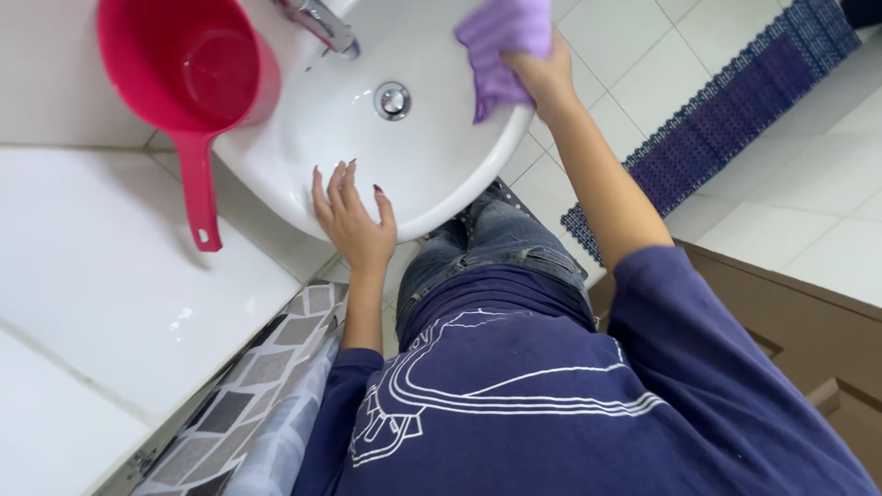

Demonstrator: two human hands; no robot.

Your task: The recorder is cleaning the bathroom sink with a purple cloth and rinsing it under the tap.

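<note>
under the right hand (542, 78), closed on its bunched top, a soft, light purple cloth (501, 46) drapes limp over the sink (432, 174) rim, probably damp; left hand (354, 220) lies open, flat on the near rim.

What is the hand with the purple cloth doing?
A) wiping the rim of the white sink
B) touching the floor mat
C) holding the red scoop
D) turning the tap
A: the right hand presses the purple cloth on the rim of the white sink, while the red scoop, the tap and the floor mat lie untouched; the left hand rests flat on the sink's near edge.
</note>
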